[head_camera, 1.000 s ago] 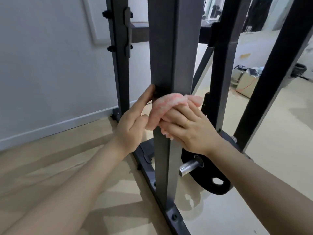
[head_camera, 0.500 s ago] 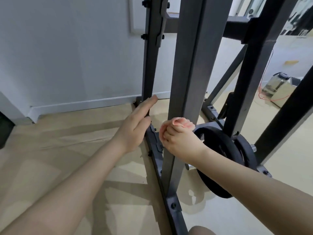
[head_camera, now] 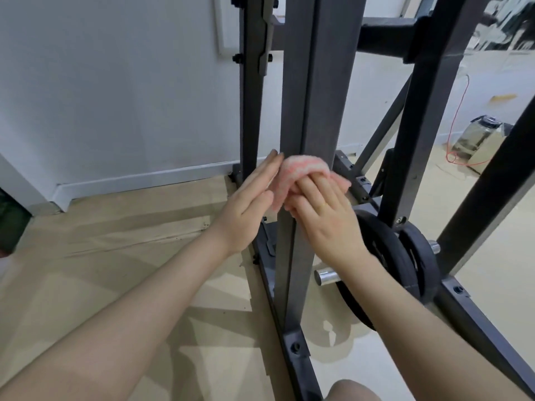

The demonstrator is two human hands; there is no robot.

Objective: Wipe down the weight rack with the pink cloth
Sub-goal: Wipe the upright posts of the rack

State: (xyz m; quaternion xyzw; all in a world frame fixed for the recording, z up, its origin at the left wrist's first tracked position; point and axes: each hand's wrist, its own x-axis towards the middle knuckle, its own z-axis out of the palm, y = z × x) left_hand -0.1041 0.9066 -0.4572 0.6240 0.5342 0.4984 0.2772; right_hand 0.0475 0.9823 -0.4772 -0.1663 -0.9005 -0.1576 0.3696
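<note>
Wiping is underway: right hand [head_camera: 327, 215] presses cloth [head_camera: 301, 175] on the rack [head_camera: 318, 111] upright, grip curled around it; left hand [head_camera: 249, 204], fingers straight, steadies beside. Next: stroke along the post.

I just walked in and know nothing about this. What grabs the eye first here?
First, the pink cloth, bright against the dark grey upright post of the weight rack in the middle of the view; the right hand presses it to the post. The left hand lies flat, fingers straight, at the post's left side. Low on the right, black weight plates sit on a shiny steel peg.
</note>
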